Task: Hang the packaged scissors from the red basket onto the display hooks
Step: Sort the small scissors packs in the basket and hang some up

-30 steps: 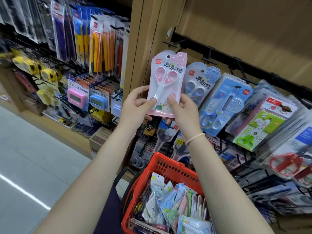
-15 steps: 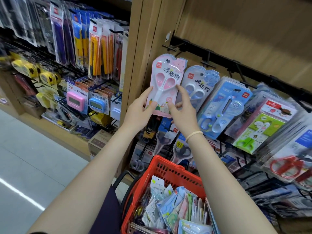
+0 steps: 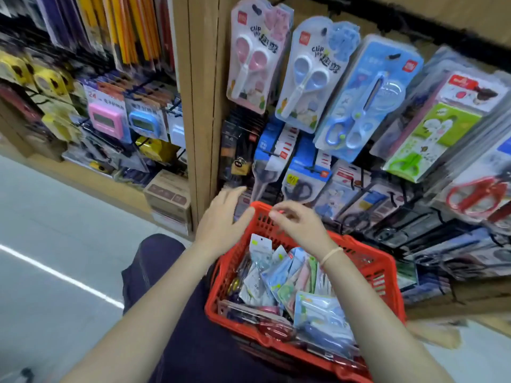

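Pink scissors pack (image 3: 255,55) hung on the top-left display hook (image 3: 256,9), just left of the blue scissors pack (image 3: 312,73). Both hands were above the far rim of the red basket (image 3: 370,261) (more packs (image 3: 290,283) inside). Left hand (image 3: 221,219): fingers straight, together, empty; right hand (image 3: 297,223): fingers loosely curled, holding nothing.

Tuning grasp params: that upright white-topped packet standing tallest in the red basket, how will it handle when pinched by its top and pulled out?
The white-topped packet looks like thin card under clear plastic, so probably light and apt to flex. Its glossy film may be slippery. It stands wedged among other packets in the red basket, so neighbours may drag up with it.
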Demonstrator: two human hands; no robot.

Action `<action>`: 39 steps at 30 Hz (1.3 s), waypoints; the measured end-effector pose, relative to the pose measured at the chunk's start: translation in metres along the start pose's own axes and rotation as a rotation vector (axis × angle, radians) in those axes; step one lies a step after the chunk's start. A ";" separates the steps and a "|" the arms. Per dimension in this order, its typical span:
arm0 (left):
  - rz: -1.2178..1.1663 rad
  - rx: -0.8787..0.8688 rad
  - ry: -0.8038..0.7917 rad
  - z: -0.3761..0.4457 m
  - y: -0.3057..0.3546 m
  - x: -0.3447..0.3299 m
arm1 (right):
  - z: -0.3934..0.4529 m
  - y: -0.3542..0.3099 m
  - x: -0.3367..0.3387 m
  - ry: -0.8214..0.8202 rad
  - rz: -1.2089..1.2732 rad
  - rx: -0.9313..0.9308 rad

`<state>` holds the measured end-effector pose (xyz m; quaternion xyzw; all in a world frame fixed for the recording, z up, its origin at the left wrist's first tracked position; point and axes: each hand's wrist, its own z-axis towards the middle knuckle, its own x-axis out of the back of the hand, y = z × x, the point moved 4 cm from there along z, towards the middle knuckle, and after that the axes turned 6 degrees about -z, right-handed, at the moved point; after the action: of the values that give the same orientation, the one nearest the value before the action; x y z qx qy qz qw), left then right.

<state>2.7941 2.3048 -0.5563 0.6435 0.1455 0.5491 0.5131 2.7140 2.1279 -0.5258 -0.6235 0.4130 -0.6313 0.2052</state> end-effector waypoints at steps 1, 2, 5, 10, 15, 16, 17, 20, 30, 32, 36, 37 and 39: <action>0.036 0.018 -0.059 -0.022 -0.014 -0.017 | -0.017 0.024 -0.013 -0.060 0.018 -0.060; 0.075 0.026 -0.112 -0.043 -0.026 -0.033 | -0.034 0.049 -0.026 -0.114 0.028 -0.125; 0.176 0.072 -0.231 -0.091 -0.058 -0.067 | -0.080 0.104 -0.056 -0.253 0.048 -0.283; 0.264 0.092 -0.306 -0.110 -0.070 -0.078 | -0.119 0.145 -0.080 -0.380 0.026 -0.328; 0.329 0.076 -0.338 -0.117 -0.070 -0.081 | -0.124 0.165 -0.095 -0.447 -0.266 -0.310; 0.337 0.080 -0.343 -0.118 -0.070 -0.081 | -0.124 0.166 -0.096 -0.433 -0.284 -0.316; 0.343 0.085 -0.347 -0.118 -0.071 -0.081 | -0.125 0.166 -0.096 -0.410 -0.276 -0.333; 0.370 0.072 -0.349 -0.116 -0.072 -0.081 | -0.124 0.163 -0.085 -0.265 -0.081 -0.394; 0.228 0.004 -0.492 -0.104 -0.013 -0.106 | -0.113 0.126 -0.018 -0.109 0.370 -0.477; 0.111 0.135 -0.594 -0.099 -0.003 -0.109 | -0.112 0.116 -0.009 -0.094 0.371 -0.445; -0.107 0.308 -0.757 -0.087 0.000 -0.110 | -0.107 0.105 0.001 -0.024 0.353 -0.373; -0.147 0.325 -0.753 -0.085 0.000 -0.110 | -0.106 0.104 0.003 -0.002 0.354 -0.352; -0.211 0.358 -0.701 -0.082 0.001 -0.110 | -0.106 0.100 0.008 0.065 0.358 -0.298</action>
<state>2.6849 2.2631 -0.6276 0.8525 0.1203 0.2067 0.4648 2.5862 2.0925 -0.5857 -0.5428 0.6120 -0.5369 0.2063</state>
